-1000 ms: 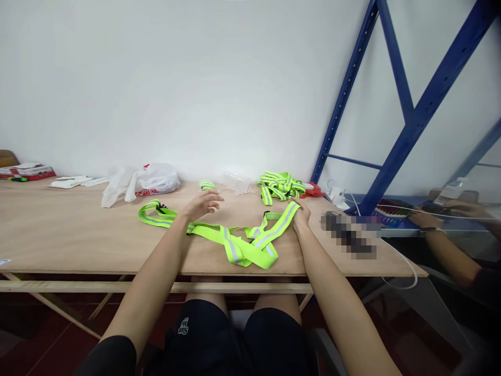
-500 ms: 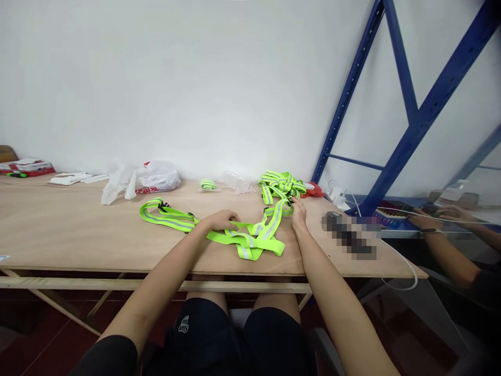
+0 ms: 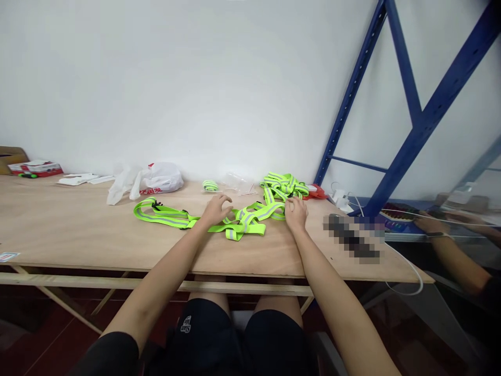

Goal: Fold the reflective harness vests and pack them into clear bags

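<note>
A lime-yellow reflective strap harness with grey stripes and black buckles lies loosely spread across the wooden table. Over its middle is my left hand, fingers curved and thumb apart, with nothing visibly gripped. My right hand has its bent fingers closed on the harness's right end, partly hiding the strap there. Just behind that hand rests a heap of similar reflective straps. To the left, a long loop of strap stretches out flat.
Along the wall lie a rolled strap in clear plastic, a white plastic bag, white papers and a red-white box. A blurred-out dark object is at right. Beyond the blue rack are another person's hands.
The near folds of the harness have shifted away from the table's front edge and lie flatter. My left hand has moved back slightly and its fingers have spread.
</note>
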`<action>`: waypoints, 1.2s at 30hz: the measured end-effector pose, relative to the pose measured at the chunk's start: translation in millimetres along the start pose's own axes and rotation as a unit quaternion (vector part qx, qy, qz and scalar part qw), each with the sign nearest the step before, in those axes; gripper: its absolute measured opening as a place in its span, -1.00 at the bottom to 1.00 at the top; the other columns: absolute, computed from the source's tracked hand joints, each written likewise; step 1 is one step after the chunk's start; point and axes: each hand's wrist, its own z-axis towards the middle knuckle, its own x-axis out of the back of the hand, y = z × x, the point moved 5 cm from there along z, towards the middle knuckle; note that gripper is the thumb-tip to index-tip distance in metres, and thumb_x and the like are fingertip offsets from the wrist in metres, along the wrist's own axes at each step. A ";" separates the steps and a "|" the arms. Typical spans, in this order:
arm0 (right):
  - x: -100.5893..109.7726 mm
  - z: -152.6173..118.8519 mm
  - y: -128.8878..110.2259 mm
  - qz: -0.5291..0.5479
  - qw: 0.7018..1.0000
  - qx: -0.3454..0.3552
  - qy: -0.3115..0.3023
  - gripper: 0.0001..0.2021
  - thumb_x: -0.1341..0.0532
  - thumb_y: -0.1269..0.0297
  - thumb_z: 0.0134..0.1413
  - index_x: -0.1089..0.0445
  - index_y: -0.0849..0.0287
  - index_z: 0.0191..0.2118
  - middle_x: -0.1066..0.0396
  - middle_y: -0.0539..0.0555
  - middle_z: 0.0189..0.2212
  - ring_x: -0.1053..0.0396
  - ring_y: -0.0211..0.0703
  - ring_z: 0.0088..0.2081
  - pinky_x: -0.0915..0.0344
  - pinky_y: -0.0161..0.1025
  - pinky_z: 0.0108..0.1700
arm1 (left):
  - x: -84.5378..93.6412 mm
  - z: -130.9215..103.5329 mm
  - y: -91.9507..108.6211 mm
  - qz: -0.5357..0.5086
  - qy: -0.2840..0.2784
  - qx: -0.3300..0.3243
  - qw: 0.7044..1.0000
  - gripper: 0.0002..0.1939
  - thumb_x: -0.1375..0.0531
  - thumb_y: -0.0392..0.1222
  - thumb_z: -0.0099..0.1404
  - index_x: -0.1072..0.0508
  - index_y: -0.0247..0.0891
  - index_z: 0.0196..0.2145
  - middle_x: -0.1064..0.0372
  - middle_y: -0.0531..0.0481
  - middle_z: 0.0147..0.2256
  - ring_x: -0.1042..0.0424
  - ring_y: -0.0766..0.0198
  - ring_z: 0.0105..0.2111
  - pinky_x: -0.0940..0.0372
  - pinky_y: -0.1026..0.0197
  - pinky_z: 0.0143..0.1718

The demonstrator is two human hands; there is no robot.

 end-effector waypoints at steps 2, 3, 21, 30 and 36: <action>-12.9 -9.9 -23.8 0.021 0.994 0.081 -0.072 -0.89 -0.21 0.19 0.06 -0.46 0.05 -0.35 -0.45 0.13 -0.14 -0.29 0.05 0.01 -0.07 0.02 0.22 | -14.0 -1.9 12.5 0.001 -0.081 -0.026 0.996 -0.84 -0.31 -0.05 0.16 -0.52 -0.17 -0.37 -0.47 -0.09 -0.28 -0.38 0.05 -0.22 -0.22 0.14 -0.12; -20.1 -16.3 -34.0 0.029 0.987 0.108 -0.114 -0.88 -0.22 0.17 0.07 -0.45 0.04 -0.38 -0.46 0.11 -0.23 -0.32 0.03 -0.09 -0.15 -0.04 0.14 | -22.3 -4.1 16.4 0.008 -0.134 -0.026 0.991 -0.80 -0.28 0.01 0.19 -0.52 -0.18 -0.38 -0.47 -0.07 -0.33 -0.38 0.09 -0.28 -0.22 0.16 -0.19; -67.1 -63.2 -70.6 0.068 0.910 0.099 -0.396 -0.62 -0.24 -0.08 0.07 -0.35 0.12 -0.53 -0.34 -0.02 -0.52 -0.27 -0.18 -0.44 -0.16 -0.26 -0.38 | -14.9 -1.5 1.6 -0.311 0.017 0.162 0.936 -0.40 -0.30 0.33 0.10 -0.15 -0.21 -0.57 -0.02 0.19 -0.61 -0.12 0.42 -0.62 -0.23 0.30 -0.53; -81.9 -83.3 -79.7 0.096 0.872 0.094 -0.470 -0.71 -0.40 0.02 -0.09 -0.47 0.13 -0.36 -0.44 0.02 -0.38 -0.38 -0.13 -0.32 -0.30 -0.23 -0.27 | 0.2 2.5 -9.3 -0.407 0.126 0.209 0.880 -0.46 -0.33 0.31 0.10 -0.24 -0.20 -0.50 -0.23 0.13 -0.63 -0.32 0.32 -0.60 -0.23 0.28 -0.55; -91.5 -90.2 -67.8 0.106 0.849 0.020 -0.517 -0.62 -0.44 0.07 -0.18 -0.50 0.15 -0.23 -0.35 -0.07 -0.49 -0.30 -0.21 -0.45 -0.21 -0.28 -0.39 | 4.6 3.4 -2.8 -0.455 0.136 0.222 0.852 -0.48 -0.39 0.24 0.08 -0.26 -0.22 -0.50 -0.22 0.15 -0.65 -0.29 0.34 -0.65 -0.20 0.28 -0.58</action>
